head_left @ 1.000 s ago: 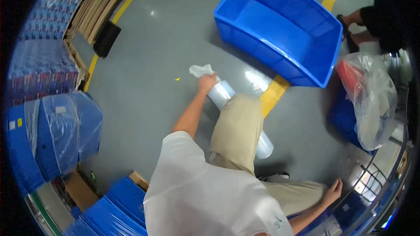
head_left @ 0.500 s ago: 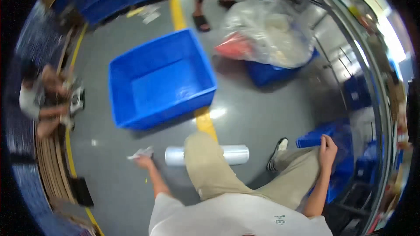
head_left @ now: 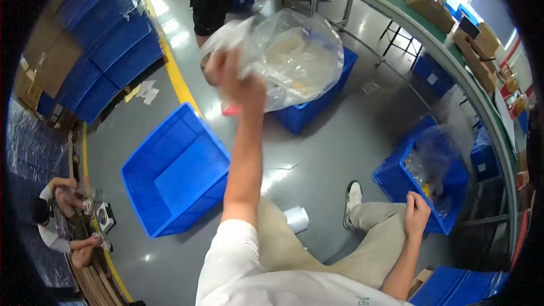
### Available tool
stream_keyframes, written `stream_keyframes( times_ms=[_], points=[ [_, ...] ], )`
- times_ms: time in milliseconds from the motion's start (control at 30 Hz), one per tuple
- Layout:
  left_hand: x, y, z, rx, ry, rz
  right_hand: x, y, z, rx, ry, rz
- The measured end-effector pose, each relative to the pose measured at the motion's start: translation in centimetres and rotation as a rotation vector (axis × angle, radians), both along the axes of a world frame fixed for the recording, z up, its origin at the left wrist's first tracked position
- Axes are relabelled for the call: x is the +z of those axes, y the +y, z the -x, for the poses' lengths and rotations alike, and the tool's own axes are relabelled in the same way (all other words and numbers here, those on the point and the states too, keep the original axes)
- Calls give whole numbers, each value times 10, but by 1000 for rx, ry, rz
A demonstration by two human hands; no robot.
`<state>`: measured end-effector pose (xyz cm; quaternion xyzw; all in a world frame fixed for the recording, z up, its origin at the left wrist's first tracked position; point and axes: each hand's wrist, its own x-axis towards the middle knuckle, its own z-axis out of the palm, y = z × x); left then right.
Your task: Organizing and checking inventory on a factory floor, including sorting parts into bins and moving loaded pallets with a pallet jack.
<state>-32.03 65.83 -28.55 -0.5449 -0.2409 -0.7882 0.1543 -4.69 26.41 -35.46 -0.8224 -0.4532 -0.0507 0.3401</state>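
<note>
Left hand (head_left: pixel 235 82) raised at arm's length, grip closed on bunched neck of clear plastic bag (head_left: pixel 294 59); bag hangs beside and beyond grip, bunching keeps contents in. Below bag, blue bin (head_left: pixel 317 107) on floor. Nearer body than grip, empty blue crate (head_left: pixel 175 175). Right hand (head_left: pixel 417 213) rests on knee, fingers curled, holding nothing, likely bracing. Film roll (head_left: pixel 296 219) on floor by leg.

Clear plastic bag (head_left: pixel 289 56) — thin, crinkled, glossy film. Blue crate (head_left: pixel 175 170) — smooth moulded plastic, slight sheen. Grey floor (head_left: pixel 328 147): polished, reflecting lamps. Trousers (head_left: pixel 317 243): matt beige cloth. White roll (head_left: pixel 297 219): smooth, likely plastic film.
</note>
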Motion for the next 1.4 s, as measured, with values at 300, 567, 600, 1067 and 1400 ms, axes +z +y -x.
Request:
stream_keyframes(
  times_ms=[300,567,600,1067,1400],
  points=[
    [-173,48,-93,-389,768,703,-2,-8,-9,-95,80,-19],
    [-309,-186,150,12,7,1470,-2,-15,-10,-182,-33,-29],
    [-334,-218,213,281,107,1438,-3,-2,5,-209,81,-2],
    [-466,-338,334,88,-387,2145,-340,55,180,161,695,732],
    [-470,-301,329,657,279,2236,-362,91,155,453,1047,673]
  ],
)
